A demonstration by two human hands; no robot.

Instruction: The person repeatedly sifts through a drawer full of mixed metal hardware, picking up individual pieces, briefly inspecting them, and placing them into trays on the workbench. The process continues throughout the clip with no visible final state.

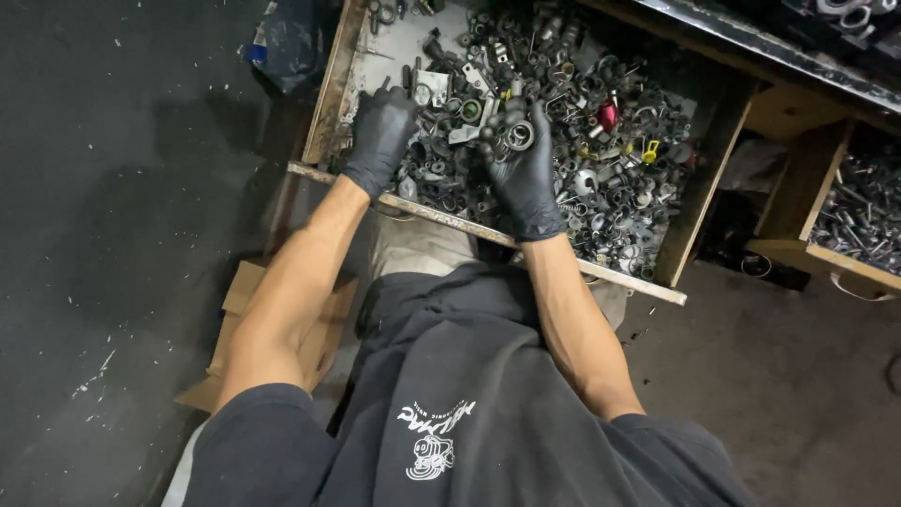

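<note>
Left hand (pixel 380 136) and right hand (pixel 521 174): both in plain black gloves, forearms bare. Drawer (pixel 324 103): raw tan wood walls, pale grey bottom showing at its 11 o'clock corner. Heap of metal parts (pixel 563 122): dark grey to black with dull silver glints. At 3 o'clock of the right hand, one red piece (pixel 607 115) and one yellow piece (pixel 650 150) (the only bright colours in the heap). Shirt (pixel 469 413): black, with a white printed design. Floor (pixel 113 235): dark grey, flecked white. Cardboard (pixel 239 300) at 7 o'clock of the drawer: light brown.
</note>
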